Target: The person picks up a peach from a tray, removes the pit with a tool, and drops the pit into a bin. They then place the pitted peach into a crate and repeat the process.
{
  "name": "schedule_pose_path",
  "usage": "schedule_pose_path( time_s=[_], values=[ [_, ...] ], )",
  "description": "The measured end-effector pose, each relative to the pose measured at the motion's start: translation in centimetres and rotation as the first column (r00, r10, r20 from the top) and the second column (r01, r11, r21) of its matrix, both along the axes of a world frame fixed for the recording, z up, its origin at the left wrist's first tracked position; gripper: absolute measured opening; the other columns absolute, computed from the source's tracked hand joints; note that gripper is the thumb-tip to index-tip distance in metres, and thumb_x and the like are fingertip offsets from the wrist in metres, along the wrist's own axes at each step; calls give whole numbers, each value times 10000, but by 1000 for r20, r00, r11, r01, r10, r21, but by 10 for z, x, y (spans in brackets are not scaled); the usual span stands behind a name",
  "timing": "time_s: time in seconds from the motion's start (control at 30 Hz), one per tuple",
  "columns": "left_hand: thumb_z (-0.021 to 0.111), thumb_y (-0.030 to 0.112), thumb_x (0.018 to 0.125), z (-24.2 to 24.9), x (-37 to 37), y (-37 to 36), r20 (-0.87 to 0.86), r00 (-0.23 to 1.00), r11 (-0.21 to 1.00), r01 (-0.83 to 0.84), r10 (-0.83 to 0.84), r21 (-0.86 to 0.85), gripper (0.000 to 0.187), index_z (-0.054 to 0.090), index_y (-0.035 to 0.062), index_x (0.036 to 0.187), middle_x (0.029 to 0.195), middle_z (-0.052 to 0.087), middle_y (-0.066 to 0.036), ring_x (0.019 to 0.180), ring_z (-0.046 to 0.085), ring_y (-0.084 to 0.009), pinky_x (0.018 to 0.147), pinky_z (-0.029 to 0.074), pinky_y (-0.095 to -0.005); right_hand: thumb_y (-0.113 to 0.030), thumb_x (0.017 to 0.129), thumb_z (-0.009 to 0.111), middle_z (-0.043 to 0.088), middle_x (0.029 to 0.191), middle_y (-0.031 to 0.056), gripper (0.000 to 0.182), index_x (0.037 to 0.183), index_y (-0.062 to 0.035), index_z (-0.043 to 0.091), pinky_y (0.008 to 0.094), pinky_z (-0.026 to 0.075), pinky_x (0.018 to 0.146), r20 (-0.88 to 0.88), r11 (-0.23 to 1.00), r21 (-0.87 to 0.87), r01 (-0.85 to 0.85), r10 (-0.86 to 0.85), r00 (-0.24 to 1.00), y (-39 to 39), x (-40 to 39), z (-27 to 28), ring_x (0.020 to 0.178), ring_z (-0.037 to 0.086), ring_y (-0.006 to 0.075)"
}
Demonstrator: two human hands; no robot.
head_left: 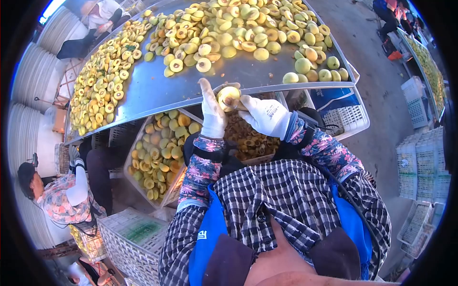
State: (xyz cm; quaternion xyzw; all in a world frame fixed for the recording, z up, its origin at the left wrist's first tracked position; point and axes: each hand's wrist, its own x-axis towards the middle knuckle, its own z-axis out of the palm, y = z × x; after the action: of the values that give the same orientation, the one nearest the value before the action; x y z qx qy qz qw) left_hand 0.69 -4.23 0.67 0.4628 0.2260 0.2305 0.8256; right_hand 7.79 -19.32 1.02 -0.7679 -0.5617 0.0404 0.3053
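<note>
At the near edge of the metal table (157, 78), my left hand (213, 110), in a white glove, is closed round a cut yellow-green fruit (228, 97), its brown centre facing up. My right hand (267, 114), gloved too, reaches the fruit from the right with its fingers closed; whether it holds a tool cannot be made out. Halved fruit (102, 95) covers the table's left part, and a larger pile (229, 28) lies beyond my hands. Whole green fruit (329, 75) sits near the right corner.
Below the table edge stand a crate of fruit halves (160, 152), a container of brown pieces (253, 138) and a white crate (348, 117). A co-worker (62, 190) sits at the left, another person (100, 16) beyond the table. Stacked crates (422, 162) stand at the right.
</note>
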Motion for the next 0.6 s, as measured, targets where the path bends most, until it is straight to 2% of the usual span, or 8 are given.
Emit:
schedule_pose_path(
  time_s=[0.13, 0.2, 0.27, 0.33, 0.4, 0.47, 0.53, 0.6],
  values=[
    [289, 718, 884, -11, 1, 11, -59, 986, 988, 152, -154, -34, 845, 603, -52, 1032, 909, 655, -165, 834, 639, -279, 773, 546, -364, -268, 943, 498, 612, 923, 249, 282, 1072, -24, 442, 485, 478, 698, -318, 996, 13, -83, 83, 944, -5, 4, -1, 806, 606, 435],
    [330, 710, 879, -21, 6, 8, 134, 984, 945, 149, -114, -290, 806, 596, -22, 1083, 958, 638, -152, 833, 633, -295, 768, 546, -388, -272, 952, 482, 607, 942, 258, 285, 1071, -17, 437, 490, 470, 712, -418, 995, -66, -77, 42, 907, -4, 5, -2, 825, 600, 447],
    [417, 669, 878, -10, 7, -17, 225, 974, 962, 72, -11, -263, 725, 572, 5, 1124, 1029, 612, -137, 841, 628, -304, 762, 546, -406, -278, 963, 465, 607, 910, 268, 286, 1071, -14, 435, 487, 465, 710, -505, 999, 23, 24, -9, 863, -2, 4, -17, 836, 595, 452],
    [486, 590, 895, -16, 8, -25, 193, 967, 957, -108, 163, -269, 613, 557, 12, 1089, 1094, 590, -127, 864, 625, -301, 766, 545, -388, -293, 963, 468, 609, 859, 264, 304, 1072, -11, 435, 481, 466, 701, -512, 1000, 20, 16, -3, 859, -2, 6, -19, 823, 596, 450],
    [517, 519, 914, -17, -1, -13, 134, 986, 945, -56, 103, -321, 525, 540, 5, 1021, 1013, 610, -145, 851, 635, -305, 759, 547, -383, -296, 959, 481, 610, 818, 255, 306, 1060, -11, 439, 471, 467, 684, -390, 993, 23, -116, 115, 914, -6, 7, -14, 803, 600, 442],
    [506, 501, 928, -14, -6, -9, 67, 993, 985, 108, -100, -132, 527, 528, -17, 1022, 953, 616, -160, 835, 650, -275, 747, 544, -353, -291, 959, 491, 601, 792, 242, 292, 1043, -14, 449, 451, 473, 661, -361, 981, -51, -188, 157, 919, -12, 12, -8, 769, 602, 426],
    [518, 492, 925, -10, -7, -8, 17, 996, 990, 93, -92, -107, 518, 555, -25, 940, 883, 630, -174, 797, 662, -280, 735, 547, -351, -313, 984, 445, 579, 747, 171, 292, 1042, -27, 470, 396, 459, 586, -307, 979, 55, -194, 202, 930, -11, 11, -24, 630, 589, 343],
    [534, 497, 914, -14, -4, -1, -14, 985, 974, 167, -171, -151, 515, 566, -15, 872, 881, 636, -180, 756, 664, -288, 717, 554, -361, -337, 984, 446, 560, 727, 127, 312, 1058, -36, 475, 368, 447, 565, -452, 986, 46, -158, 162, 877, -8, 3, -32, 592, 560, 277]
  ],
)
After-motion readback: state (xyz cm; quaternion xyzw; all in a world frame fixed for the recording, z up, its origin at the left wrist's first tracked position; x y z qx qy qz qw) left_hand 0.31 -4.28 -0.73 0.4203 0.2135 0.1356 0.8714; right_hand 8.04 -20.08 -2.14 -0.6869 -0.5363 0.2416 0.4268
